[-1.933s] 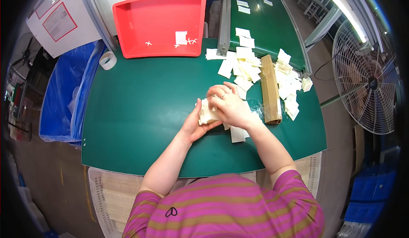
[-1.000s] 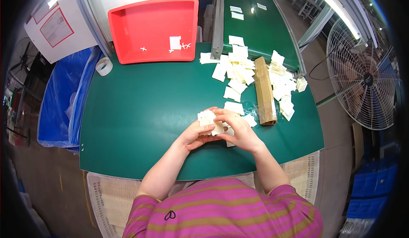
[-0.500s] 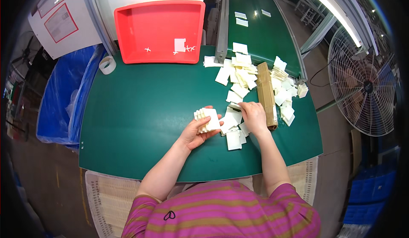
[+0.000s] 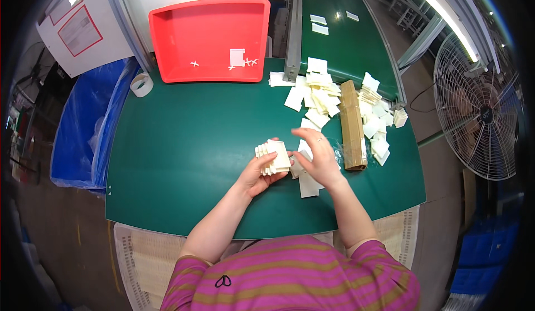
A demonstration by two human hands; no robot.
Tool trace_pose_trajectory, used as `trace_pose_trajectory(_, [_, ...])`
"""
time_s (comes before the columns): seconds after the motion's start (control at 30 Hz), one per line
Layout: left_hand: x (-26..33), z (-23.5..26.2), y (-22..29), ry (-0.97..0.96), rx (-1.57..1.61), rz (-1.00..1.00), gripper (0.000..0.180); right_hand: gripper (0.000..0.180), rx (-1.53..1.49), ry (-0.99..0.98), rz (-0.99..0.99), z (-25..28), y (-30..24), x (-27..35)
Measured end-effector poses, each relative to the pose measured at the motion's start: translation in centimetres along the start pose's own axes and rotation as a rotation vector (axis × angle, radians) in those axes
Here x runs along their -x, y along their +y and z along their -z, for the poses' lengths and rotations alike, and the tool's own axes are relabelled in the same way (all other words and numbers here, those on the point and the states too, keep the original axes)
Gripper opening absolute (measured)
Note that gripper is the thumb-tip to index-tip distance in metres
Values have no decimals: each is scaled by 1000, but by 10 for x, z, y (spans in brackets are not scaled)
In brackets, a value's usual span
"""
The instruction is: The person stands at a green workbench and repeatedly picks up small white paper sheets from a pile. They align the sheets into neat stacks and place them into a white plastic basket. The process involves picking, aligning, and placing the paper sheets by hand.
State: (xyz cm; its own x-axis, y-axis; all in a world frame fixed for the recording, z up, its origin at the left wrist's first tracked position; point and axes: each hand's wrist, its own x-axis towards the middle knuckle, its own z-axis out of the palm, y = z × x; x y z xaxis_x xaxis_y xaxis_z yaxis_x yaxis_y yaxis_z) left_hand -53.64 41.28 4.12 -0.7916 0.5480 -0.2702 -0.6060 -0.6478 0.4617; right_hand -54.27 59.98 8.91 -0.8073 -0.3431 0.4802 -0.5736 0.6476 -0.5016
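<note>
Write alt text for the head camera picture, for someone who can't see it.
Seen from above, a person's left hand holds a stack of cream square plastic pieces over a green table, while the right hand reaches over loose cream pieces scattered beside a long brown cardboard box. A red plastic tray sits at the far edge.

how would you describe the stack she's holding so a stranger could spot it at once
On the green table, near its front middle, the left hand grips a fanned stack of cream cards. Unlike the loose cards scattered flat to its right, it is bundled and lifted.
</note>
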Motion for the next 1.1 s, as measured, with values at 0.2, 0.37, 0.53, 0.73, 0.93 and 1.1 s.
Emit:
trace_pose_trajectory(0.2, [-2,5,2,-20,26,-46,51,34,160,-409,-112,12,17,18])
trace_pose_trajectory(0.37, [-2,7,1,-17,35,-14,46,39,221,-392,-157,10,12,14])
trace_pose_trajectory(0.53, [-2,7,-1,1,101,-24,44,43,147,-415,-28,15,10,15])
trace_pose_trajectory(0.73, [-2,7,-1,4,105,-25,45,45,225,-425,-27,14,7,17])
trace_pose_trajectory(0.93, [-2,5,0,14,77,-42,45,40,280,-307,-46,9,9,19])
trace_pose_trajectory(1.1, [-3,6,-2,30,102,-59,45,33,294,-295,-10,6,8,20])
